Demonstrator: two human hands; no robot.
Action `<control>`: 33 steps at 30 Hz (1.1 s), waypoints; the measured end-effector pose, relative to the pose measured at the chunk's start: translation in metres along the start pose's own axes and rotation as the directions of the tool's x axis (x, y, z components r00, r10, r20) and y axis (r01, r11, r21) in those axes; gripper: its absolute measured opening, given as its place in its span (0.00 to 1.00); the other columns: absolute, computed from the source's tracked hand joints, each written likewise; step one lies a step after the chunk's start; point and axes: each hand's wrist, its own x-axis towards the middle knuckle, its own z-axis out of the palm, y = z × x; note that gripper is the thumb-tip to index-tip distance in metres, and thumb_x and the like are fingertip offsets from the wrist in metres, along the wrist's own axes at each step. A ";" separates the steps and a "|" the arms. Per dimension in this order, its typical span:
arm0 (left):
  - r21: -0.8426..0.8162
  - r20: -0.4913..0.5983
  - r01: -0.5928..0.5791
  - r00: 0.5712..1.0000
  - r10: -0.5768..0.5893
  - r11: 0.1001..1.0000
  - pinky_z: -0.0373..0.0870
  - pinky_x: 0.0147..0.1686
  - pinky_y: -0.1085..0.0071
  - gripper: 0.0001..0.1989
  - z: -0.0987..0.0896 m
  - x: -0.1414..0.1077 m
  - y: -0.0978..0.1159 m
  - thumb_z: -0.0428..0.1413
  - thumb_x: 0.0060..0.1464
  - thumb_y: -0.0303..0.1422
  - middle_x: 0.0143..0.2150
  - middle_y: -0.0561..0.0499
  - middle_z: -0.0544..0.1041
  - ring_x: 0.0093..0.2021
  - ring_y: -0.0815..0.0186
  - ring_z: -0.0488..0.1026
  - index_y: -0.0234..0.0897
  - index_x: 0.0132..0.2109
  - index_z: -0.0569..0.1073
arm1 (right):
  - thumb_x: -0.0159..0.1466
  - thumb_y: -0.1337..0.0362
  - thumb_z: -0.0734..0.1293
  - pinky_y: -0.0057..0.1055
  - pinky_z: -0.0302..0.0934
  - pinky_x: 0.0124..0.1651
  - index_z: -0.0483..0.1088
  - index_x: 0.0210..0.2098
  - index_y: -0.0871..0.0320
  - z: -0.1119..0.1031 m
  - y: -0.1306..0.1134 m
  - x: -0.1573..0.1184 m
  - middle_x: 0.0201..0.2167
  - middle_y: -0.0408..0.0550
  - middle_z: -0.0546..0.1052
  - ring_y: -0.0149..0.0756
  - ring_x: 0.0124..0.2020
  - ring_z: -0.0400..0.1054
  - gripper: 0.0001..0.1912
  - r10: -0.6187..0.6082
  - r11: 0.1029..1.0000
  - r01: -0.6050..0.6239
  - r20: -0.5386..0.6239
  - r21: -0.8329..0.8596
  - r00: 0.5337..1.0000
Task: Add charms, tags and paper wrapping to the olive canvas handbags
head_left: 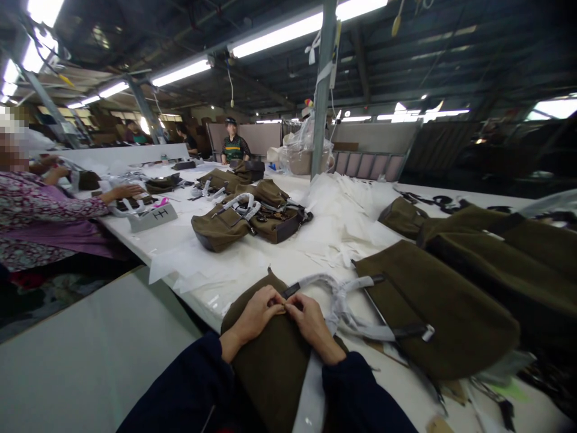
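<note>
An olive-brown fabric bag (pixel 274 361) lies at the table's near edge, close to my body. My left hand (pixel 260 311) and my right hand (pixel 309 320) meet over its upper part, fingertips pinched together. Whatever sits between the fingertips is too small to make out. Just beyond the fingers, a dark strap end joins a handle wrapped in white film (pixel 336 291). To the right of my right hand rests a second olive bag (pixel 437 307), also with film-wrapped handles.
A pile of thin white sheets (pixel 340 210) lies mid-table. Beyond my hands are several olive bags (pixel 225 225); others stack at right. On the left, a co-worker's hand (pixel 121 192) rests by a grey box (pixel 153 218). A metal post (pixel 323 96) rises behind the table.
</note>
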 end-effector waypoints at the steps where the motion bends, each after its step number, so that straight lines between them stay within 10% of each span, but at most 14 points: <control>1: -0.022 -0.002 0.012 1.000 -0.012 1.000 0.64 0.40 0.68 0.03 0.000 0.000 0.000 0.57 0.56 0.32 0.36 0.51 0.72 0.36 0.65 0.68 0.38 0.34 0.72 | 0.59 0.65 0.65 0.27 0.54 0.30 0.70 0.28 0.58 0.000 0.002 0.001 0.23 0.41 0.72 0.33 0.26 0.64 0.05 0.013 1.000 -0.013 0.005 0.020 1.000; 17: 0.034 0.152 -0.068 0.986 0.062 0.997 0.64 0.43 0.67 0.04 -0.011 0.013 0.002 0.54 0.56 0.28 0.36 0.51 0.72 0.39 0.63 0.67 0.38 0.34 0.73 | 0.62 0.69 0.63 0.31 0.55 0.38 0.69 0.32 0.57 0.003 -0.005 -0.007 0.31 0.46 0.74 0.37 0.34 0.66 0.04 -0.119 0.956 0.108 -0.025 -0.271 0.993; 29: -0.033 0.092 -0.016 0.996 0.019 0.999 0.65 0.39 0.68 0.06 0.007 0.012 -0.006 0.54 0.58 0.33 0.34 0.52 0.70 0.36 0.64 0.67 0.38 0.32 0.71 | 0.60 0.73 0.66 0.29 0.56 0.36 0.71 0.28 0.58 0.003 -0.002 0.000 0.27 0.43 0.75 0.34 0.31 0.67 0.06 -0.012 0.983 0.006 -0.035 -0.183 0.999; 33: -0.039 0.115 -0.004 0.993 0.009 0.999 0.66 0.39 0.68 0.08 0.008 0.011 -0.011 0.53 0.58 0.38 0.34 0.52 0.71 0.36 0.63 0.68 0.39 0.34 0.71 | 0.59 0.72 0.68 0.29 0.61 0.39 0.73 0.41 0.56 -0.006 -0.015 -0.004 0.36 0.44 0.76 0.34 0.34 0.69 0.10 -0.063 0.989 0.057 -0.040 -0.140 0.997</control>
